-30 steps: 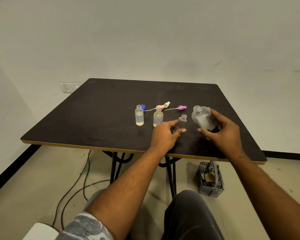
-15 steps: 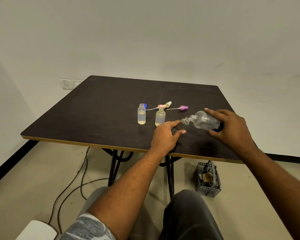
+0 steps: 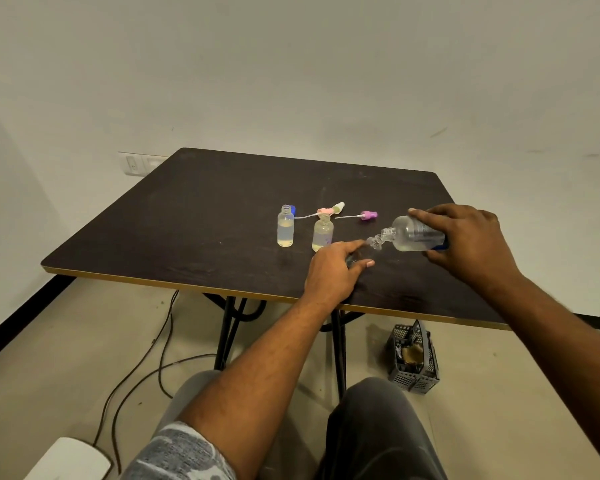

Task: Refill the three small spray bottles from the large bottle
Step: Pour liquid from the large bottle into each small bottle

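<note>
My right hand [image 3: 465,244] grips the large clear bottle [image 3: 411,233], tipped on its side with its open neck pointing left and down. That neck sits right over the mouth of a small clear bottle [image 3: 373,244], which my left hand [image 3: 333,275] holds between thumb and fingers on the dark table [image 3: 194,216]. The small bottle's body is mostly hidden by my fingers. Two other small open bottles stand to the left, one at the far left [image 3: 285,226] and one beside it [image 3: 323,233], both holding pale liquid. Behind them lie a pink-and-cream spray cap [image 3: 329,210], a purple spray cap [image 3: 368,215] and a blue cap [image 3: 293,209].
The table's front edge runs just below my left wrist. Under the table are black legs, cables on the floor and a grey slotted basket [image 3: 414,358]. A white object [image 3: 66,459] lies at the lower left, and a wall socket [image 3: 136,163] sits behind the table.
My right hand lifted the large bottle from upright and tipped it leftward until its neck came down over the small bottle. My left hand kept hold of the small bottle.
</note>
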